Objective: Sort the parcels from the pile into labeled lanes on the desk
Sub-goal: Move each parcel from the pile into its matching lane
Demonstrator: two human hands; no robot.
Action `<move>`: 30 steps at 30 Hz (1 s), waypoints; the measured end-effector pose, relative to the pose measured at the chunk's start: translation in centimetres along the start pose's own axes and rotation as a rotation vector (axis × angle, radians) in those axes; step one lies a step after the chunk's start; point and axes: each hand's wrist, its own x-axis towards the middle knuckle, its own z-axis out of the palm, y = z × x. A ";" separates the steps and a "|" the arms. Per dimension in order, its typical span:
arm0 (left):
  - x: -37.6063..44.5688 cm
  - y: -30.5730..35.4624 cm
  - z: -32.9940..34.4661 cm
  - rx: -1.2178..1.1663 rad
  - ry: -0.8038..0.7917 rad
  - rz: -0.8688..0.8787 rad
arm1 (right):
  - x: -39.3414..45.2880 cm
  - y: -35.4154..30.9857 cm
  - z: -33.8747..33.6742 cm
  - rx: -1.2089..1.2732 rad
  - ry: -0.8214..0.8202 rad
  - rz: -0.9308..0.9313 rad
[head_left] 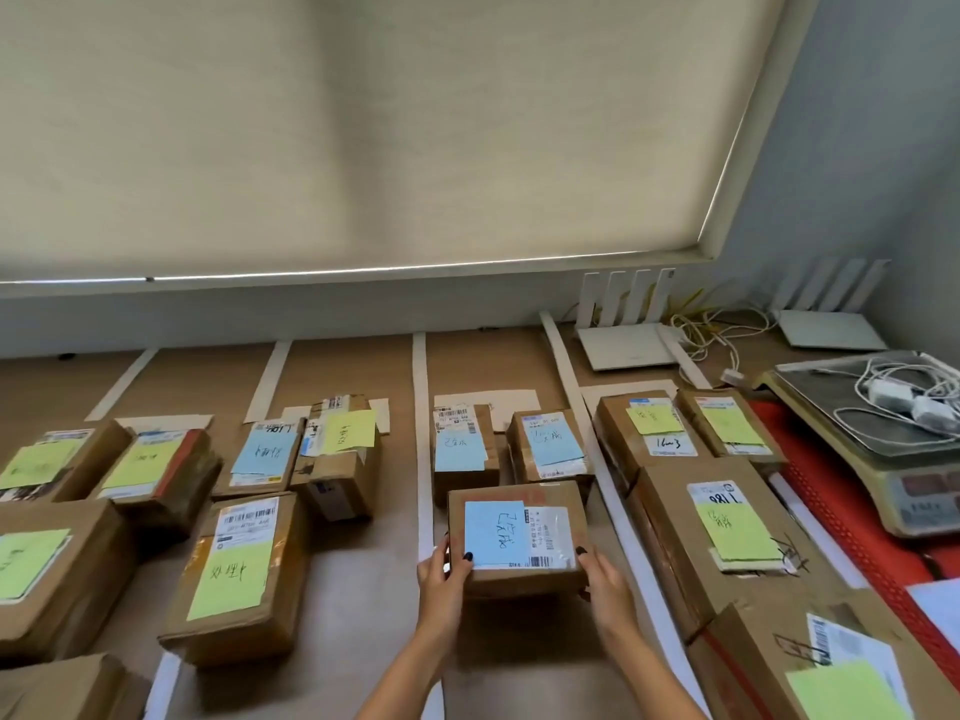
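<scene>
Parcels (236,574) crowd taped desk (358,589) beneath drawn blind (363,132).

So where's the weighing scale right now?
In the head view, the weighing scale sits at the desk's far right on a red mat, with white chargers on its pan.

Two bare forearms, no sleeves, watch or rings in view. The left hand (441,574) and right hand (605,579) are slender, and the nails that show carry dark, near-black polish.

Dim, soft light; bowed wide-angle edges
</scene>
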 end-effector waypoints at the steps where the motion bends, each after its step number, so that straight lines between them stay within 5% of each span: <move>1: 0.6 -0.3 0.2 0.001 0.013 -0.010 | 0.7 0.2 0.2 -0.004 -0.005 0.005; 18: 2.3 0.5 -0.3 -0.105 0.110 -0.050 | 1.9 0.5 1.8 -0.131 0.038 0.003; 23: 0.7 1.6 -2.4 -0.070 0.154 0.105 | -0.7 -0.7 1.3 -0.228 0.158 -0.107; 30: -3.9 4.4 -6.9 -0.037 0.114 0.314 | -6.4 -3.8 3.1 -0.211 0.025 -0.271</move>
